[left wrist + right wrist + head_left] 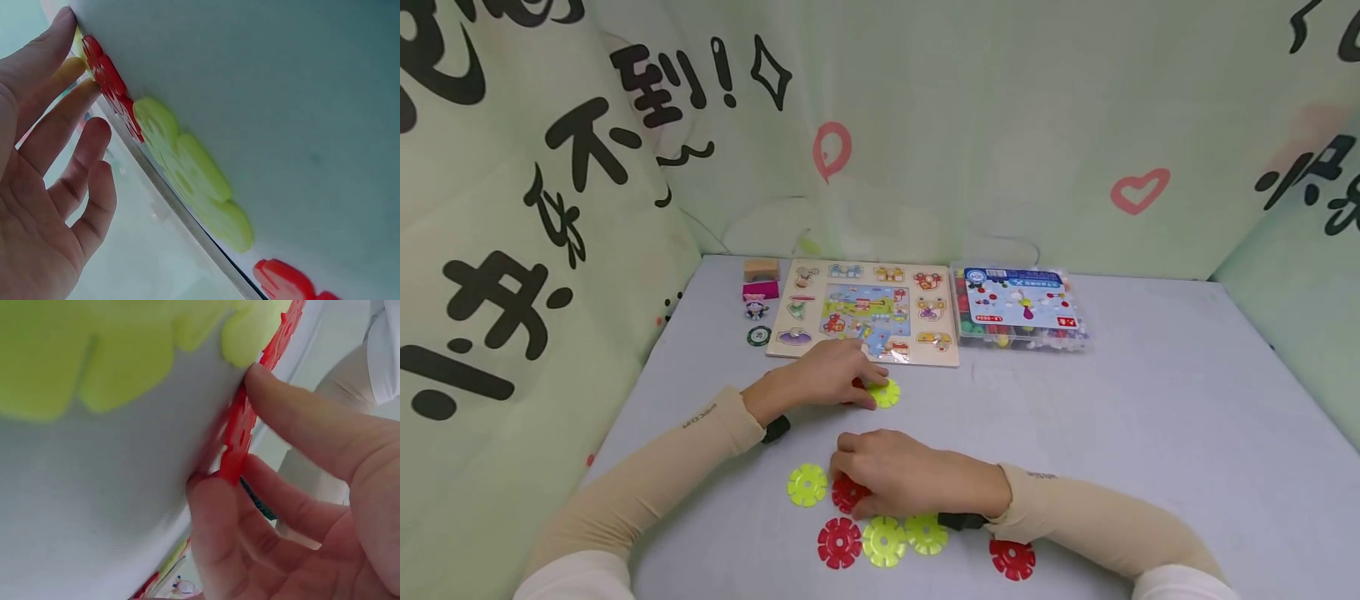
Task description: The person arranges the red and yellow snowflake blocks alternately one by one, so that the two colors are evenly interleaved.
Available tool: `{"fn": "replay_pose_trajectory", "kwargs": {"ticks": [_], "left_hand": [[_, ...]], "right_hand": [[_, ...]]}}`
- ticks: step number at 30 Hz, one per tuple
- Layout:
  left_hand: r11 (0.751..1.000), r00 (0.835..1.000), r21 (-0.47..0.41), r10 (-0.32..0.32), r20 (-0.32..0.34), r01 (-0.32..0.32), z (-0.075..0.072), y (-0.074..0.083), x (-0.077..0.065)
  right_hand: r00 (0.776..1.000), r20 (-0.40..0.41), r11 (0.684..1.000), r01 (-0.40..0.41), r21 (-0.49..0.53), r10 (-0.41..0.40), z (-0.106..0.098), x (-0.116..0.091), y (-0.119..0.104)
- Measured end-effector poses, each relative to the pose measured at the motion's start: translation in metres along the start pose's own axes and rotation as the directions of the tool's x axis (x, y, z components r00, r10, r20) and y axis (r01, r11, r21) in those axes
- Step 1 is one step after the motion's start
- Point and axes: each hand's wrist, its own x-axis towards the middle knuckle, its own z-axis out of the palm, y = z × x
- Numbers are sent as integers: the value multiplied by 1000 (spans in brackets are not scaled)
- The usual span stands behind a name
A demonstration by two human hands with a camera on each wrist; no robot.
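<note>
Clock off your right hand (889,473): loose yellow disc (807,492), 9, unused. Your left hand (829,373), 11, pinches end yellow disc (891,395), 12; red-yellow-red trio (203,169) toward its 9 looks placed. Right pinches gripped red disc (236,440), probably next. Also left: three-disc cluster (883,532), 6; lone red disc (1012,567), 4.

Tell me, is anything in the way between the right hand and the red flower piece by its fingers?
Nothing that I can see: the right hand is right on the red flower piece, pinching its edge with no other piece in between.
</note>
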Motion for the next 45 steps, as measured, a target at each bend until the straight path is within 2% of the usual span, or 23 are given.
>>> {"fn": "replay_pose_trajectory", "kwargs": {"ticks": [9, 13, 16, 19, 23, 25, 28, 30, 33, 41, 45], "left_hand": [[1000, 1000, -17, -11, 8, 11, 0, 1, 0], [1000, 1000, -14, -14, 7, 14, 0, 1, 0], [1000, 1000, -9, -4, 5, 4, 0, 1, 1], [1000, 1000, 4, 13, 8, -14, 1, 1, 3], [1000, 1000, 16, 19, 18, -19, 0, 1, 4], [1000, 1000, 16, 11, 19, -11, 0, 1, 3], [1000, 1000, 12, 1, 26, -2, 0, 1, 3], [1000, 1000, 7, -2, 31, 2, 0, 1, 2], [1000, 999, 2, -3, 32, 3, -1, 2, 2], [1000, 1000, -22, -4, 27, 5, -4, 3, 2], [999, 999, -34, 23, 23, -22, -5, 2, 2]], "right_hand": [[1000, 16, 995, -3, 101, 1, -3, -4, 8], [999, -32, 993, -19, 114, 23, -3, -7, 16], [993, -97, 990, -58, 129, 71, -4, -17, 30], [971, -173, 979, -142, 146, 167, -6, -31, 52], [911, -259, 944, -284, 171, 321, -11, -43, 88], [894, -268, 931, -321, 175, 359, -13, -44, 103], [901, -241, 929, -321, 187, 360, -12, -41, 116], [914, -216, 932, -306, 193, 345, -11, -39, 120], [919, -211, 936, -295, 192, 333, -10, -36, 122], [911, -206, 930, -325, 173, 357, -10, -34, 122], [894, -211, 915, -361, 179, 394, -10, -35, 115]]}}
